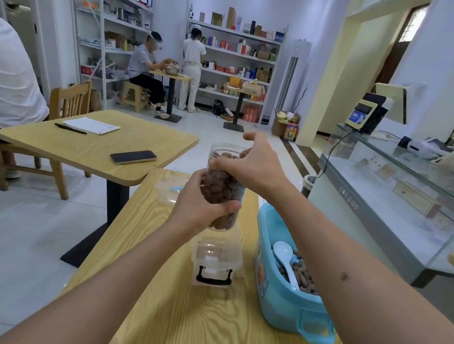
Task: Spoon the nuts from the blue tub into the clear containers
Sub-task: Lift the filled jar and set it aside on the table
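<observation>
Above the counter point(199, 327), left hand point(201, 206) is wrapping round a clear jar point(222, 188) packed with brown nuts, upright, long axis vertical, mouth pointing up. Right hand point(253, 161) is sitting at its rim, fingers loosely curled, pinching nothing clearly. Blue tub point(283, 303) at right is holding nuts and a white spoon point(286, 259), bowl facing up. Empty clear container point(215, 262) is standing beneath the jar.

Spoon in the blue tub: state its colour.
The spoon is white, lying on the nuts in the blue tub; the head view shows it.
</observation>
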